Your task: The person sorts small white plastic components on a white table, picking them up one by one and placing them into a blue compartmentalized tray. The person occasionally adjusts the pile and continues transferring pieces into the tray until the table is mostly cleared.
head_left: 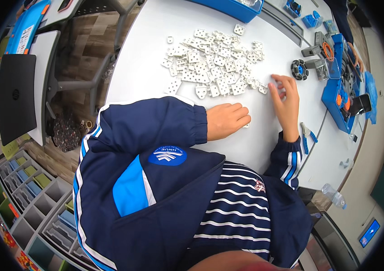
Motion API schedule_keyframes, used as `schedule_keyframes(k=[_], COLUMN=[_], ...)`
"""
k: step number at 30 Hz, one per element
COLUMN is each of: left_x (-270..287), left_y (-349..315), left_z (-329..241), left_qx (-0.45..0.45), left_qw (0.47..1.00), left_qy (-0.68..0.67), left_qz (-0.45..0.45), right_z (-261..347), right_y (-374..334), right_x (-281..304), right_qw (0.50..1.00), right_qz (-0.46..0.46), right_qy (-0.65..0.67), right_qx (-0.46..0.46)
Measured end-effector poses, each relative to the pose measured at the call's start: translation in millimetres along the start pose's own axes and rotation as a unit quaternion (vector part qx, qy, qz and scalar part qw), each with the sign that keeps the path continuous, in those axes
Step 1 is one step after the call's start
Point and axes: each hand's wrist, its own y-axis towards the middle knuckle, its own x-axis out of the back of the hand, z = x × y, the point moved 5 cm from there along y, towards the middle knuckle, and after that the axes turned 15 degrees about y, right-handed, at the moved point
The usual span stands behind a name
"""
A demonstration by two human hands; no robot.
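Note:
A loose pile of white plastic building pieces with round holes (216, 63) is spread over the white table (142, 67). My left hand (227, 121) rests nearer to me than the pile, palm down with its fingers closed. A bit of a white plastic piece (246, 125) peeks out below its fingertips; the rest is hidden under the hand. My right hand (286, 101) stands at the right edge of the pile, thumb and forefinger apart and the other fingers curled. Nothing shows between them. Close to its thumb lies one white piece (262, 89) of the pile.
Right of my right hand lie blue-handled pliers (308, 135) and a black wheel (299, 70). Blue bins of parts (334, 97) stand farther right, near a plastic bottle (334, 195). Another blue bin (235, 10) sits at the far edge. A dark laptop (16, 97) is at the left.

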Motion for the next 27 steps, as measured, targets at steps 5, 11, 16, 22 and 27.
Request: schedule_keyframes(k=[5,11,16,22,27], left_x=[-2.8,-2.1,-3.3,-4.2,-4.2], left_y=[-4.4,-1.1,-2.7,-4.2,-4.7], left_z=[-3.6,-2.6,-1.6,-0.8,-1.2], left_qx=[0.012,-0.01,-0.013,-0.011,-0.009], left_qw=[1.0,1.0,1.0,1.0,1.0], left_qy=[0.002,0.021,0.012,0.003,0.006], left_qz=[-0.003,-0.011,-0.009,0.002,-0.007], right_z=[4.1,53.0,76.3,72.7,77.4], right_y=[-9.5,101.2,200.5,259.5,272.5], right_x=[-1.1,-0.4,-34.4,-61.6,-75.9], right_qw=[0.999,0.971,0.953,0.944,0.913], right_qz=[-0.037,0.003,0.048,0.202,0.31], right_qy=[0.021,0.049,-0.037,-0.15,-0.201], right_qx=[-0.003,0.235,0.295,0.215,0.171])
